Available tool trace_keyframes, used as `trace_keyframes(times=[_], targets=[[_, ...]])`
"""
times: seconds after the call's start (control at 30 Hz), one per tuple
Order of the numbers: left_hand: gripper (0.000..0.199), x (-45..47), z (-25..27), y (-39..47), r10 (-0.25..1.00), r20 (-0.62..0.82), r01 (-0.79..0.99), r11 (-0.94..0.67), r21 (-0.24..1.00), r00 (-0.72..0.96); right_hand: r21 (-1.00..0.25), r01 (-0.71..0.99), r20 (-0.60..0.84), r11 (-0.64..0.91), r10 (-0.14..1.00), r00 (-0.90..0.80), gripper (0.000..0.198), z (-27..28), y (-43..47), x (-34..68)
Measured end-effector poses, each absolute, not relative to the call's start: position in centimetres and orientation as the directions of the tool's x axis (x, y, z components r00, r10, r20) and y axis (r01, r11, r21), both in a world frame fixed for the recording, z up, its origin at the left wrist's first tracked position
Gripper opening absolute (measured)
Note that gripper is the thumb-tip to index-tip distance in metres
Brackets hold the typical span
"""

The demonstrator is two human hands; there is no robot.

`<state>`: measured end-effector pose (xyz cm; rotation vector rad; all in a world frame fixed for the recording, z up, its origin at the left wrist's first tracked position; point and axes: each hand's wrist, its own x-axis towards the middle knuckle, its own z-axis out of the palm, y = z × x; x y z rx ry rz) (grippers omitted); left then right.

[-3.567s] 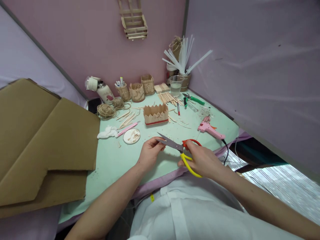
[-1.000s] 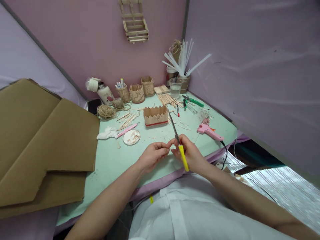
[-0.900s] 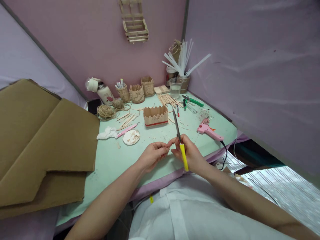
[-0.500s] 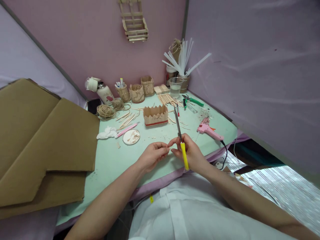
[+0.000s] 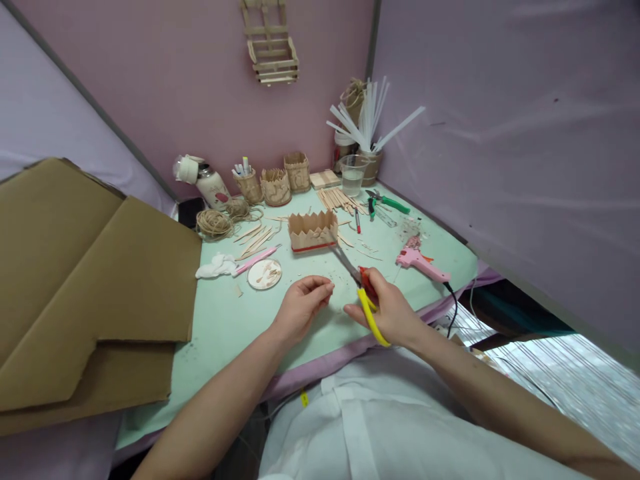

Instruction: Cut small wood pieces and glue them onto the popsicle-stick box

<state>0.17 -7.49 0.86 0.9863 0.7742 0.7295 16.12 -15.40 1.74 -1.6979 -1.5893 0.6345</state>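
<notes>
My right hand [image 5: 387, 305] grips a pair of scissors [image 5: 371, 313] with yellow and red handles, the blades pointing away and to the left. To its left, my left hand [image 5: 304, 305] is closed in a pinch above the table; whatever sits between its fingertips is too small to name. Beyond the scissor tips stands a small box [image 5: 313, 239] of wooden pieces with a jagged top edge and a red stripe along its base. A round white lid [image 5: 257, 279] with small wood bits lies to the left of it.
A pink glue gun [image 5: 423, 265] lies at the right, its cord over the edge. Wooden sticks [image 5: 340, 199], green-handled pliers [image 5: 393, 203] and a cup of water [image 5: 353, 180] are at the back. Twine [image 5: 214, 225] and a large cardboard sheet [image 5: 145, 273] occupy the left.
My hands have moved apart. The scissors have swung from pointing nearly upright to leaning left, their tips now by the box. My left hand keeps its pinch.
</notes>
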Motion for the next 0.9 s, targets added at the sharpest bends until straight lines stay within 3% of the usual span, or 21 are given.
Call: trace_keyframes(times=[0.13,0.23,0.9], targets=[[0.017,0.08,1.08,-7.31,0.881,-0.139,-0.283,0.289,0.915,0.452,-0.522,0.852,0.077,-0.039,0.993,0.093,0.038,2.09,-15.86,16.69],[0.015,0.1,1.03,-7.33,0.899,-0.103,-0.34,0.265,0.902,0.425,-0.442,0.897,0.065,-0.029,0.996,0.065,0.044,2.07,-16.07,16.61],[0.016,0.12,0.77,-7.46,0.904,-0.079,-0.363,0.247,0.898,0.42,-0.42,0.907,0.039,-0.019,0.999,0.039,0.043,2.18,-16.23,16.45]])
